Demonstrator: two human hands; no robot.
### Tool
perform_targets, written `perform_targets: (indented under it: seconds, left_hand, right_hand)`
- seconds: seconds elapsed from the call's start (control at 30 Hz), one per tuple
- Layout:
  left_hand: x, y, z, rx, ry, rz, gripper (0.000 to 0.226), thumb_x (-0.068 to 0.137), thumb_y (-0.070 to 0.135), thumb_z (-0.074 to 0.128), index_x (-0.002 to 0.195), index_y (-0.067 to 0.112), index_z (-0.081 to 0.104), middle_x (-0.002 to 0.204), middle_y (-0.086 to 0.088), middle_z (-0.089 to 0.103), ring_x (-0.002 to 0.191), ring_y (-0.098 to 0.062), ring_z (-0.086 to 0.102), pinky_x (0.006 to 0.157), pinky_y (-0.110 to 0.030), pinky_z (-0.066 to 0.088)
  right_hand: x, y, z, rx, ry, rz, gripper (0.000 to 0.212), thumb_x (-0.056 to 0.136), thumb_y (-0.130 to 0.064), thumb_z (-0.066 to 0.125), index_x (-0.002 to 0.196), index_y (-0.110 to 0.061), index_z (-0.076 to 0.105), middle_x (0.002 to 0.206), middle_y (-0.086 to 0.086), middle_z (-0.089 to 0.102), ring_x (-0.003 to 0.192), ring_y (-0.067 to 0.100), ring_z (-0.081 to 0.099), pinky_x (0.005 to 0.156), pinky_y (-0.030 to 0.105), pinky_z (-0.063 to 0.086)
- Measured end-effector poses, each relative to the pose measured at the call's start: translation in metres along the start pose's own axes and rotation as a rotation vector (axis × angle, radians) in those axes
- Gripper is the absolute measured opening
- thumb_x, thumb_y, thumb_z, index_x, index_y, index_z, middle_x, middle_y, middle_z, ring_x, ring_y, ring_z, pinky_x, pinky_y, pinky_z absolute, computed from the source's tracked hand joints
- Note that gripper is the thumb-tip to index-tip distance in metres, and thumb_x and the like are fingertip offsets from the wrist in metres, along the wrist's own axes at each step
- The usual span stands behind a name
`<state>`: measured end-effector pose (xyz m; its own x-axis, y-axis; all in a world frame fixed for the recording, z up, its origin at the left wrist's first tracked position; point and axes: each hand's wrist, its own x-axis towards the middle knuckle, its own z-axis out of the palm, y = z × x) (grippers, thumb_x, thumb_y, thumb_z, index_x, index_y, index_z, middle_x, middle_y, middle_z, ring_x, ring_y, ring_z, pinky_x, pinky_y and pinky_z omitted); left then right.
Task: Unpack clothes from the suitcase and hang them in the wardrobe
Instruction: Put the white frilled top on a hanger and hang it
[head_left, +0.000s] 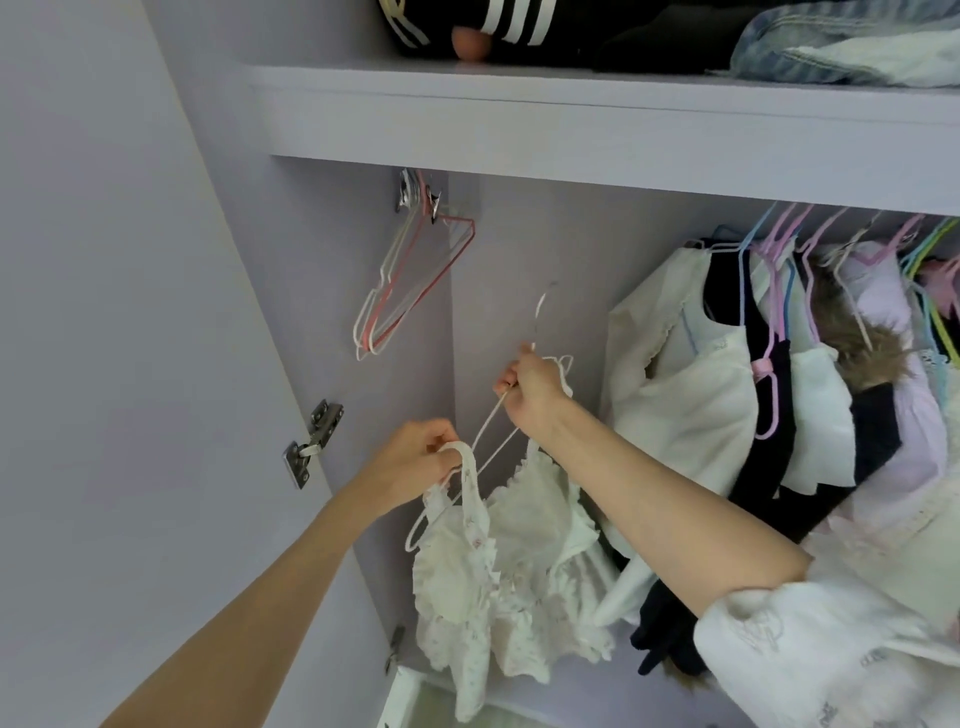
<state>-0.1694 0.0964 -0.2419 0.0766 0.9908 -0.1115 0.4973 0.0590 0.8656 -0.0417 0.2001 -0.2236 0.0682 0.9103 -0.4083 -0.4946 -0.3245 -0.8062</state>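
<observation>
A: What's in hand?

B: I see the right hand (527, 392) clamped around the neck of a white wire hanger (485, 434), just under its hook. The hook tip blurs into the back wall, so I can't trace its full curve. The left hand (418, 457) pinches one strap of a white frilly camisole (498, 561), fingers curled on it, holding it at the hanger's left arm.

A: Is the top on the hanger?

B: Partly, as far as I can tell. The right strap runs up behind the right wrist and is hidden there, so I can't say whether it sits on the wire. The body of the camisole hangs below both hands, near the left side of the wardrobe (519, 260).

A: Rest of the wardrobe?

B: Spare hangers (402, 280), white and pink, hang on a hook at the upper left of the back wall; their count is hard to make out. To the right a row of hung clothes (779, 389), white, black and lilac, on pastel hangers; the rail itself is hidden under the shelf (571, 114). The row is cut off at the right edge. On the shelf there are folded things: a black striped garment (509, 26) and denim (841, 47), both cut off at the top. A door hinge (314, 441) shows at left. No suitcase visible from here.
</observation>
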Motion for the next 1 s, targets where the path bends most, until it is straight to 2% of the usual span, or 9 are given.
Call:
perform_targets:
  seconds: [0.07, 0.17, 0.23, 0.3, 0.4, 0.6, 0.77, 0.87, 1.0]
  left_hand:
    - [0.000, 0.006, 0.002, -0.041, -0.116, -0.047, 0.008, 0.080, 0.012, 0.057, 0.081, 0.005, 0.058, 0.065, -0.008, 0.061, 0.068, -0.021, 0.057, 0.071, -0.030, 0.045]
    - [-0.003, 0.012, 0.004, 0.003, -0.330, -0.098, 0.029, 0.083, 0.033, 0.057, 0.104, 0.014, 0.058, 0.080, -0.002, 0.063, 0.080, -0.015, 0.059, 0.088, -0.027, 0.046]
    - [-0.004, 0.013, 0.010, 0.125, -0.367, -0.023, 0.020, 0.093, 0.026, 0.053, 0.112, 0.019, 0.053, 0.087, 0.000, 0.061, 0.075, -0.008, 0.059, 0.077, -0.016, 0.046]
    - [-0.001, 0.013, 0.020, 0.187, -0.272, 0.099, 0.011, 0.095, 0.012, 0.048, 0.099, 0.020, 0.055, 0.079, -0.001, 0.061, 0.066, -0.005, 0.059, 0.072, -0.026, 0.050]
    - [0.007, 0.012, 0.031, 0.200, -0.108, 0.172, 0.024, 0.094, 0.010, 0.048, 0.080, 0.030, 0.050, 0.070, 0.004, 0.063, 0.071, -0.018, 0.064, 0.069, -0.036, 0.051]
    - [0.018, 0.019, 0.057, 0.151, 0.077, 0.202, 0.009, 0.095, 0.011, 0.047, 0.096, 0.013, 0.056, 0.083, -0.006, 0.064, 0.082, -0.023, 0.065, 0.056, -0.009, 0.041]
    - [0.023, 0.042, 0.062, 0.166, 0.024, 0.272, 0.020, 0.096, 0.018, 0.047, 0.102, 0.010, 0.064, 0.081, -0.003, 0.068, 0.074, -0.014, 0.066, 0.062, -0.011, 0.045]
    - [0.026, 0.054, 0.058, 0.300, -0.018, 0.321, 0.027, 0.097, 0.022, 0.043, 0.108, 0.012, 0.066, 0.097, -0.003, 0.068, 0.076, -0.009, 0.059, 0.072, -0.014, 0.045]
    - [0.031, 0.054, 0.043, 0.452, 0.305, 0.571, 0.025, 0.094, 0.010, 0.042, 0.107, 0.005, 0.063, 0.109, -0.009, 0.062, 0.100, -0.025, 0.060, 0.089, -0.035, 0.048]
  right_hand:
    - [0.000, -0.005, -0.004, 0.049, -0.006, 0.018, 0.033, 0.098, -0.004, 0.035, 0.067, -0.014, 0.035, 0.057, 0.001, 0.023, 0.047, 0.010, 0.020, 0.042, 0.021, 0.018]
    - [-0.001, -0.015, -0.016, 0.098, 0.023, 0.038, 0.031, 0.095, 0.003, 0.032, 0.069, -0.012, 0.037, 0.058, 0.002, 0.025, 0.049, 0.011, 0.023, 0.046, 0.022, 0.020]
    - [-0.007, -0.018, -0.022, 0.108, 0.002, 0.065, 0.030, 0.095, 0.003, 0.031, 0.070, -0.010, 0.039, 0.060, 0.004, 0.031, 0.051, 0.012, 0.030, 0.048, 0.022, 0.025]
    - [-0.013, -0.021, -0.028, 0.031, -0.031, 0.050, 0.028, 0.095, 0.004, 0.033, 0.072, -0.007, 0.043, 0.063, 0.007, 0.040, 0.055, 0.015, 0.043, 0.052, 0.020, 0.034]
    - [-0.022, -0.027, -0.039, -0.354, -0.093, -0.043, 0.010, 0.093, 0.001, 0.045, 0.093, -0.004, 0.053, 0.073, 0.007, 0.059, 0.065, 0.014, 0.058, 0.062, 0.019, 0.045]
    - [-0.035, -0.029, -0.057, -0.875, -0.097, -0.194, 0.022, 0.089, -0.014, 0.055, 0.099, 0.002, 0.067, 0.083, 0.004, 0.060, 0.079, 0.016, 0.053, 0.067, 0.025, 0.040]
    - [-0.035, -0.036, -0.065, -0.679, -0.104, -0.177, 0.023, 0.096, -0.006, 0.041, 0.077, -0.012, 0.052, 0.077, 0.005, 0.061, 0.072, 0.017, 0.055, 0.067, 0.024, 0.044]
    - [-0.032, -0.041, -0.072, -0.439, -0.093, -0.120, 0.028, 0.096, 0.001, 0.029, 0.076, -0.013, 0.043, 0.063, 0.003, 0.048, 0.051, 0.015, 0.047, 0.051, 0.023, 0.043]
    - [-0.029, -0.055, -0.094, -0.358, 0.047, -0.144, 0.027, 0.091, 0.000, 0.028, 0.082, -0.014, 0.050, 0.057, -0.002, 0.033, 0.034, 0.006, 0.026, 0.032, 0.018, 0.021]
